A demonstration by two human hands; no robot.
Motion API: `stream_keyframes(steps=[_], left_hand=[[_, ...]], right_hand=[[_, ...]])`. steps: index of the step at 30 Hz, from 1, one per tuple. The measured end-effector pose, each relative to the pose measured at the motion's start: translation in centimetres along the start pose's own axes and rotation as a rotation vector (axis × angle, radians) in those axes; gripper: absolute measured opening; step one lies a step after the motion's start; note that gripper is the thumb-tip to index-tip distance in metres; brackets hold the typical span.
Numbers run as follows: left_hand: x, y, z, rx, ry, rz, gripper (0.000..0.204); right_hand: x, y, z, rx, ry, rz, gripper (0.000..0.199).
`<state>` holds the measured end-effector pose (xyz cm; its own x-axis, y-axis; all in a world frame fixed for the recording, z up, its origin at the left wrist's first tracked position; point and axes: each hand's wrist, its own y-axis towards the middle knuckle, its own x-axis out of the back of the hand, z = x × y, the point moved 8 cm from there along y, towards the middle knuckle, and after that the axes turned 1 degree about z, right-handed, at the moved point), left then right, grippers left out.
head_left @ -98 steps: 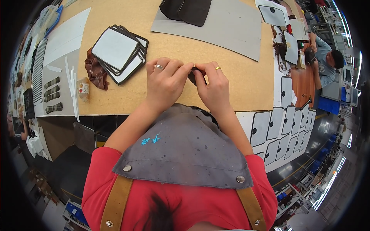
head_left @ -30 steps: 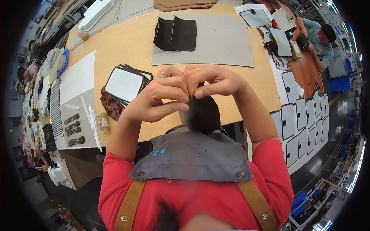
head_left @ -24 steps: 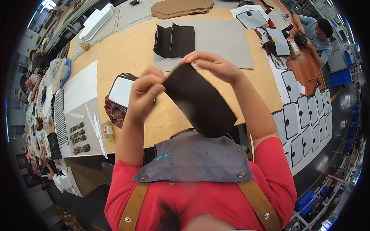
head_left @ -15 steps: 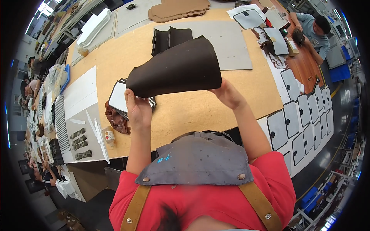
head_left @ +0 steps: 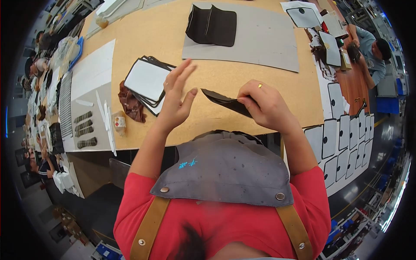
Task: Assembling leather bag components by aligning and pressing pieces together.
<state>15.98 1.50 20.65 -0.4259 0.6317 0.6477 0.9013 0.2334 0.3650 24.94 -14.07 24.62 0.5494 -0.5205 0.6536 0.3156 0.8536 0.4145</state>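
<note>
Since the earlier frame the dark leather piece has dropped low over the near table edge. Right hand pinches its right end; left hand hangs splayed, empty. It looks light, floppy; best gripped along an edge.

We see bright, even overhead light, soft shadows under the hands, strong fisheye bending toward the rim, black corners all round, slight blur at the frame's edges, sharp centre.

black leather piece, tan table, grey mat
</note>
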Motion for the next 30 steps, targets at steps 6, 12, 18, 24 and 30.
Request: stream_keyframes(steps=[6,12,18,24,30], left_hand=[[-1.0,1.3,-2.2,-0.087,-0.231,0.374,0.026],[-0.9,2.1,-3.2,-0.078,-0.314,0.389,0.014],[-0.6,3.0,-4.5,-0.130,-0.330,0.377,0.009],[-0.6,3.2,-4.0,-0.110,-0.461,0.374,0.007],[-0.3,3.2,-3.1,-0.026,-0.454,0.302,0.007]], right_hand=[[0.8,-1.7,-4.2,-0.251,0.546,-0.015,0.002],[0.6,-2.4,-5.5,-0.287,0.812,-0.075,0.003],[0.3,-1.8,-5.7,-0.277,0.821,-0.068,0.006],[0.3,-1.8,-5.7,-0.293,0.796,-0.030,0.008],[1.9,0.2,-1.9,-0.113,0.405,0.040,0.019]])
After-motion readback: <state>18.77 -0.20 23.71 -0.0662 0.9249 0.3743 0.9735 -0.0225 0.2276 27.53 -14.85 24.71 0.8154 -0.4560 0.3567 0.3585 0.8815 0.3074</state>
